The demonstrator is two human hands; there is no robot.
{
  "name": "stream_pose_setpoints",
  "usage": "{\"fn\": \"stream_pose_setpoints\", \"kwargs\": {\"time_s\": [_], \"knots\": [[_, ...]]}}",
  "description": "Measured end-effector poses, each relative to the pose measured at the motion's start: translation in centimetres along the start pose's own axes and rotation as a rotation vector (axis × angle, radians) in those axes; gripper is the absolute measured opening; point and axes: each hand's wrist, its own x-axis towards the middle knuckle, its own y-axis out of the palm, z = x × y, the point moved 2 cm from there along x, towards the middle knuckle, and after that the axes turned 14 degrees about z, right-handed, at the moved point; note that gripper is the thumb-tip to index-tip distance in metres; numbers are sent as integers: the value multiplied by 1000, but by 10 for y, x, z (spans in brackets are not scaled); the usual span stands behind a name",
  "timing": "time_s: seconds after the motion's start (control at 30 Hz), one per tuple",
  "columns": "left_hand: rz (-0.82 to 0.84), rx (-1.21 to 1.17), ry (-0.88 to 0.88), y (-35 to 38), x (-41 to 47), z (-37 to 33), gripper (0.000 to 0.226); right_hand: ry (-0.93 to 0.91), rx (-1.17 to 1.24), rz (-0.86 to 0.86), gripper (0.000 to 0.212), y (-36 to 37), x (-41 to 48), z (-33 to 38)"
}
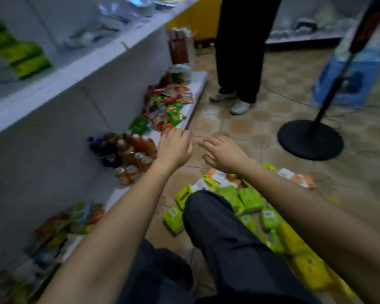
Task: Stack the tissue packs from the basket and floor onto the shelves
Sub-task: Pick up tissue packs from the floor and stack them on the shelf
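**Both hands empty above the floor pile**

Nothing is held at this moment. The left hand [174,148] is stretched forward with its fingers loosely bent, and the right hand [225,155] is held beside it with fingers spread; the two are close but not touching. The green tissue packs [250,199] are scattered on the tiled floor [239,126] below the right forearm and around a raised knee [206,205], with a few orange-and-white packs [221,177] mixed in at the far edge. What is taken to be the yellow basket [305,266] lies at the lower right, and its contents cannot be made out. More green packs [26,60], blurred, are seen on the upper shelf [79,69].

The packs are judged to be light, soft and squashy under a slick film wrapper. Nothing fragile is at stake, but a pinch on the film alone could slip. Each should be taken across its short sides, thumb against fingers, or several pressed together between both palms. The bottom shelf [198,84] is crowded with bottles [130,154] and snack sachets [171,102]
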Motion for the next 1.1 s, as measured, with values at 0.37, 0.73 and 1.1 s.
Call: {"fn": "stream_pose_setpoints", "kwargs": {"time_s": [0.37, 0.73, 1.1], "knots": [[406, -271, 257, 164, 98, -200, 41, 771, 495, 134, 48, 145, -165, -188], [1060, -476, 286, 375, 103, -317, 64, 1158, 924, 365, 45, 314, -240, -247], [1334, -739, 66, 424, 106, -338, 89, 1791, 1738, 15, 49, 386, -243, -240]]}}
